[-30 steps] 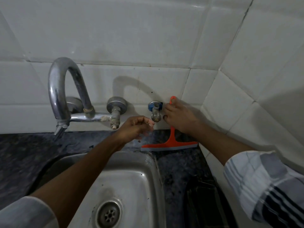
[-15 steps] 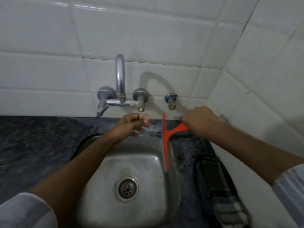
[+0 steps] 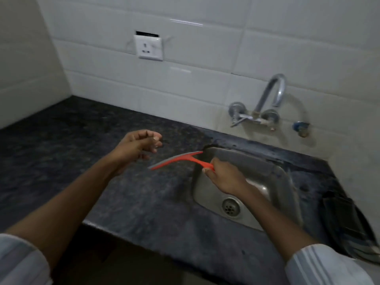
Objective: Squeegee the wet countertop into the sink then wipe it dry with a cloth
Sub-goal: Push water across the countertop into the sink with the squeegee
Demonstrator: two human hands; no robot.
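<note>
My right hand (image 3: pixel 223 176) grips the handle of an orange squeegee (image 3: pixel 178 160) over the left rim of the steel sink (image 3: pixel 275 175). Its blade points left, just above the dark speckled countertop (image 3: pixel 86 149); I cannot tell whether it touches the stone. My left hand (image 3: pixel 137 146) hovers over the countertop left of the blade, fingers loosely curled, holding nothing. A dark checked cloth (image 3: pixel 347 221) lies folded on the counter right of the sink.
A chrome wall tap (image 3: pixel 267 103) and a small blue-capped valve (image 3: pixel 300 128) stick out of the white tiled wall behind the sink. A white socket (image 3: pixel 149 48) sits on the tiles at the left. The counter's front edge (image 3: pixel 144 239) runs diagonally below my arms.
My right hand carried the squeegee from the wall right of the sink across the basin to its left rim. My left hand moved left over the countertop. The view swung left.
</note>
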